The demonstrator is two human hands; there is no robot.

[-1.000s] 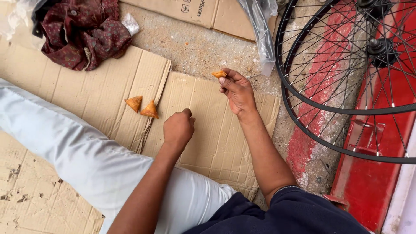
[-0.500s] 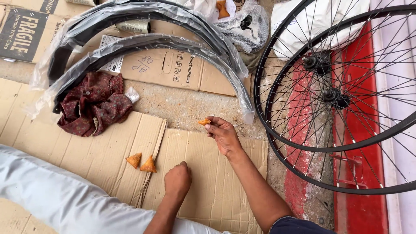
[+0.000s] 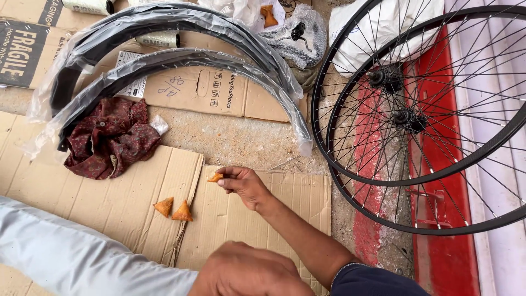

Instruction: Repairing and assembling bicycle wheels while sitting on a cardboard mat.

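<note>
Left hand (image 3: pixel 249 271) nearest the camera, knuckles up, fingers curled under; whether it holds anything cannot be told. Right hand (image 3: pixel 244 183) pinches a small orange snack (image 3: pixel 215 177) in its fingertips above the cardboard (image 3: pixel 263 211). Two more snacks (image 3: pixel 173 209) lie on the cardboard, left. Beyond: red cloth (image 3: pixel 109 137), wrapped mudguards (image 3: pixel 181 38), wheels (image 3: pixel 427 120).

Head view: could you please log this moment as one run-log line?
right hand: pinches orange snack piece | left hand: empty, near camera | two fried triangles: on cardboard
</note>
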